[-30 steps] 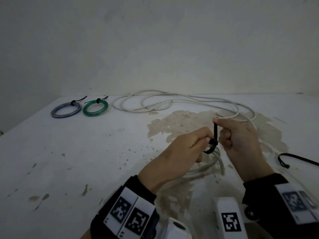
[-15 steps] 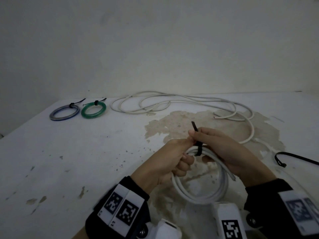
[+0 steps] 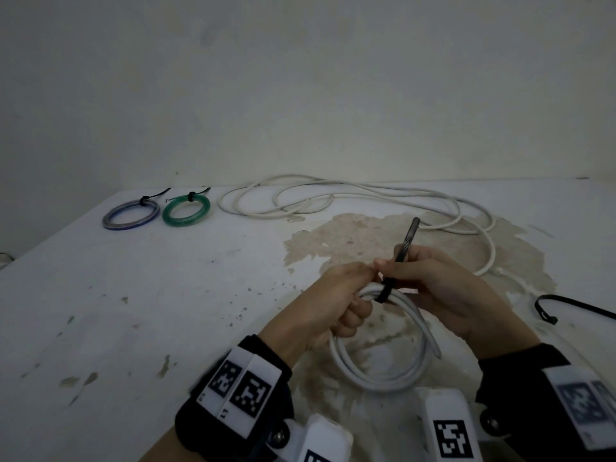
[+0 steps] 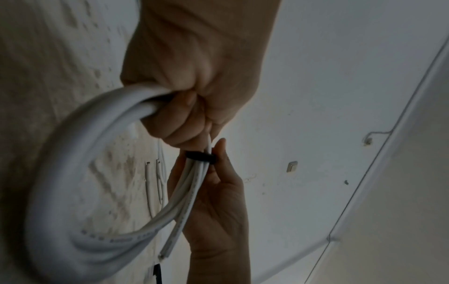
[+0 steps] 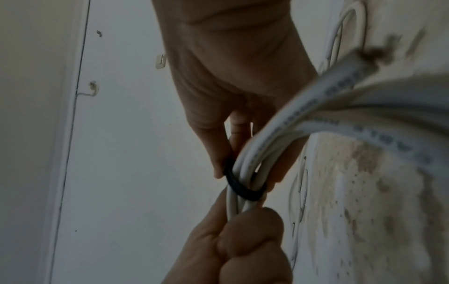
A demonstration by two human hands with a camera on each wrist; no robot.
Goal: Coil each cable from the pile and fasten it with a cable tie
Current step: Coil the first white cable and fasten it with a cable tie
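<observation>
A white cable coil point(image 3: 380, 371) hangs between my hands above the table, also shown as the coil point(image 4: 73, 173) and the coil point(image 5: 291, 138). My left hand point(image 3: 343, 301) grips the coil's top with curled fingers, seen as the left hand point(image 4: 184, 107). A black cable tie point(image 3: 400, 258) loops round the strands; its band point(image 4: 200, 156) and band point(image 5: 240, 187) sit tight on them. My right hand point(image 3: 433, 285) pinches the tie at the coil, its tail sticking up. Loose white cable point(image 3: 333, 198) lies at the table's back.
Two tied coils rest at the back left: a blue-grey one point(image 3: 130, 215) and a green one point(image 3: 186, 211). A spare black cable tie point(image 3: 573, 310) lies on the table at the right. A brown worn patch point(image 3: 366, 238) marks the tabletop.
The hands dropped and spread, so the coil now hangs open below them. The tie loop has closed on the strands, and its tail stands higher above my right fingers.
</observation>
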